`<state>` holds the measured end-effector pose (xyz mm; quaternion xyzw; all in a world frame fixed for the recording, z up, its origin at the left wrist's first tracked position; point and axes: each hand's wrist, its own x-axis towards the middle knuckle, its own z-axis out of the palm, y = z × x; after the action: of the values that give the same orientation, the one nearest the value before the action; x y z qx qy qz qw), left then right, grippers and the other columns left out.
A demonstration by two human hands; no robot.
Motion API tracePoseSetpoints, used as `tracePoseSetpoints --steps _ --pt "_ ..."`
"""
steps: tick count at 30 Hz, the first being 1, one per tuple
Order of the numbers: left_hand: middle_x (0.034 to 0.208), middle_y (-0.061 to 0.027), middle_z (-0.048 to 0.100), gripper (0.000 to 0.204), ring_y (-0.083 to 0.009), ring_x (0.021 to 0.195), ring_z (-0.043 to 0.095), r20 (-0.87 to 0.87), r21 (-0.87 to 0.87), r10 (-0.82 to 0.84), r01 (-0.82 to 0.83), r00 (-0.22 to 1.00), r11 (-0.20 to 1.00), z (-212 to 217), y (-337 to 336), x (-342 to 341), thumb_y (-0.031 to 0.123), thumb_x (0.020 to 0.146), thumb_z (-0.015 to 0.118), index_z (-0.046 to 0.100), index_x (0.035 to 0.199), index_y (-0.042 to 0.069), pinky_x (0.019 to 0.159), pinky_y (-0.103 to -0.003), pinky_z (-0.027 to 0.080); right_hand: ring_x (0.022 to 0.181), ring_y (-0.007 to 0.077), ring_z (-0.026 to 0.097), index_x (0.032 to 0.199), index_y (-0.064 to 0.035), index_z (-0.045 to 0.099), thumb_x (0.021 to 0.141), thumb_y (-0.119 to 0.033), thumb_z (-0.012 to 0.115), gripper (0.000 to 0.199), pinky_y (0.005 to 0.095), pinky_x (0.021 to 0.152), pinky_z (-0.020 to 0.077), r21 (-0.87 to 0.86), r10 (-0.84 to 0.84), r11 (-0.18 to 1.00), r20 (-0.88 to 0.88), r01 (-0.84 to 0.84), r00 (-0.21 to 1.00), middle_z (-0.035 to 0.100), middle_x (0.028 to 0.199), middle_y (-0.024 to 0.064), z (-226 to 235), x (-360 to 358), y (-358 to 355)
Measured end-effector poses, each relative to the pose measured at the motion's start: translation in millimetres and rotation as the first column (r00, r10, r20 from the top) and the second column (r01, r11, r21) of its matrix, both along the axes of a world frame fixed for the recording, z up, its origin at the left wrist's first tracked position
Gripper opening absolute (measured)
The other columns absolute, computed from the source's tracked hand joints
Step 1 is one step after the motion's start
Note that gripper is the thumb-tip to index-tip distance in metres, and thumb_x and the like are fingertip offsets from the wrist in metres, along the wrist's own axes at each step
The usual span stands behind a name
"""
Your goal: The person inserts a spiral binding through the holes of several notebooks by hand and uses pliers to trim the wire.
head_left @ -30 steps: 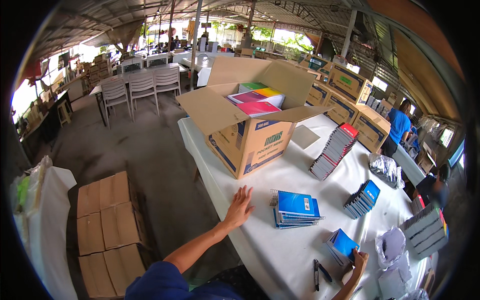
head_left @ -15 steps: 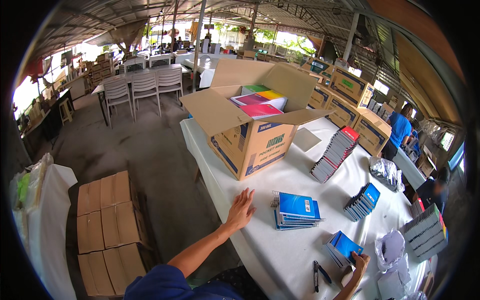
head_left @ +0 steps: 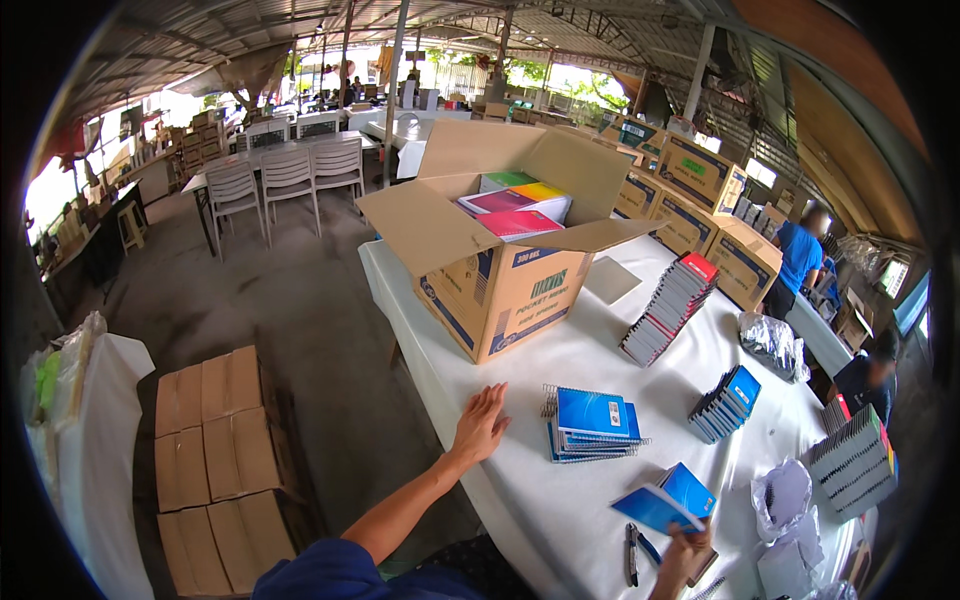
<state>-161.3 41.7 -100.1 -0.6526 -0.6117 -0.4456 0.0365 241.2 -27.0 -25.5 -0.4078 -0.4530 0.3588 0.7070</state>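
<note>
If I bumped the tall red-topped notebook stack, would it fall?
The tall stack might well topple, being higher than it is wide. Its notebooks could slide apart, since no strap shows around them. It's probably heavy for its size, being mostly paper.

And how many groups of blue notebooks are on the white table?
3: one group right of the left hand, a second group farther right, a third group at the right hand. More may be hidden.
</note>
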Motion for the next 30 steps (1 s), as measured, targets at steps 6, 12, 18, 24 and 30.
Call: tracePoseSetpoints --steps 6,12,18,24,30 --pt "0.130 -0.0224 0.055 0.066 -0.0429 0.126 0.049 -0.038 -0.005 0.015 -0.015 0.999 1.000 -4.3 -1.4 -1.4 0.016 0.090 0.063 0.031 0.148 0.006 0.106 -0.049 0.036 0.069 0.0103 0.058 0.086 -0.0011 0.063 0.067 0.005 0.074 0.023 0.0223 0.066 0.0460 -0.302 0.226 0.940 0.203 -0.158 0.953 0.065 0.077 0.0035 -30.4 -53.6 -14.4" --pt "0.114 -0.0214 0.063 0.064 -0.0435 0.122 0.051 -0.048 0.023 0.010 -0.009 0.999 1.000 -7.5 0.4 -0.8 0.016 0.091 0.062 0.033 0.147 0.007 0.106 -0.049 0.036 0.072 0.0098 0.059 0.089 0.0018 0.067 0.069 0.001 0.076 0.022 0.0237 0.066 0.0456 -0.321 0.330 0.925 0.407 -0.205 0.851 0.067 0.080 0.0058 -33.4 -58.4 -14.5" --pt "0.110 -0.0186 0.065 0.063 -0.0430 0.122 0.051 -0.063 0.027 0.002 -0.001 0.998 1.000 -8.6 0.3 -2.8 0.015 0.090 0.062 0.034 0.147 0.008 0.106 -0.048 0.036 0.069 0.0075 0.055 0.098 0.0019 0.071 0.074 -0.009 0.076 0.026 0.0216 0.067 0.0436 -0.378 0.357 0.908 0.479 -0.178 0.802 0.066 0.074 0.0031 -16.0 -67.2 -20.8" --pt "0.109 -0.0161 0.066 0.062 -0.0422 0.123 0.051 -0.082 0.026 0.006 -0.004 0.997 1.000 -9.9 1.9 -2.7 0.014 0.090 0.062 0.036 0.146 0.009 0.106 -0.047 0.036 0.066 0.0068 0.054 0.096 -0.0016 0.074 0.075 -0.010 0.075 0.023 0.0214 0.064 0.0414 -0.456 0.434 0.864 0.460 -0.213 0.775 0.067 0.071 0.0009 -29.9 -55.6 -18.2" --pt "0.109 -0.0146 0.067 0.060 -0.0413 0.123 0.051 -0.097 0.009 0.011 -0.010 0.995 1.000 -12.3 2.3 -4.1 0.016 0.091 0.062 0.039 0.145 0.009 0.106 -0.047 0.036 0.068 0.0063 0.056 0.097 -0.0004 0.074 0.075 -0.009 0.075 0.023 0.0209 0.066 0.0432 -0.399 0.439 0.874 0.402 -0.277 0.804 0.070 0.077 0.0034 -20.2 -62.8 -21.6"
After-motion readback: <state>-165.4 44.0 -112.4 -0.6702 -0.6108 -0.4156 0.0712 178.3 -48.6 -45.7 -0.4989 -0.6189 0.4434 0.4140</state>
